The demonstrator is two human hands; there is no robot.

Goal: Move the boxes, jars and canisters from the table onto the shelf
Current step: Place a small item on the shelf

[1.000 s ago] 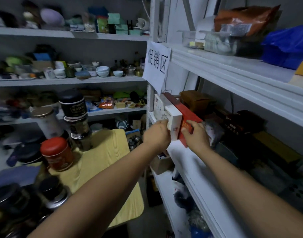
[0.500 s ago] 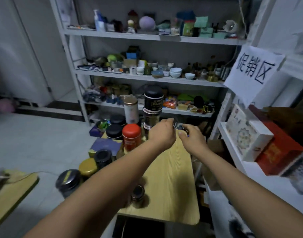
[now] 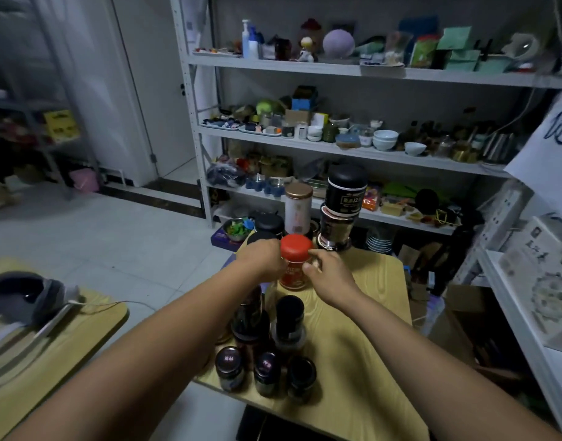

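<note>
A red canister [image 3: 295, 261] with a red domed lid stands on the light wooden table [image 3: 362, 338]. My left hand [image 3: 263, 258] wraps its left side and my right hand [image 3: 328, 275] presses its right side. Behind it stand a white canister with a copper lid [image 3: 298, 207] and a stack of black canisters [image 3: 342, 205]. Several small dark jars [image 3: 267, 370] crowd the table's near left part. The white shelf [image 3: 521, 316] runs along the right, with a white patterned box [image 3: 540, 268] on it.
A back rack [image 3: 337, 148] holds bowls, cups and clutter. A second wooden table [image 3: 50, 345] at left carries a grey headset and cable. Cardboard boxes [image 3: 457, 313] sit on the floor between table and shelf. A paper sign [image 3: 553, 148] hangs at right.
My hands left the boxes on the right shelf, swung left over the table, and now close around the red canister. The view turned from the shelf to the table.
</note>
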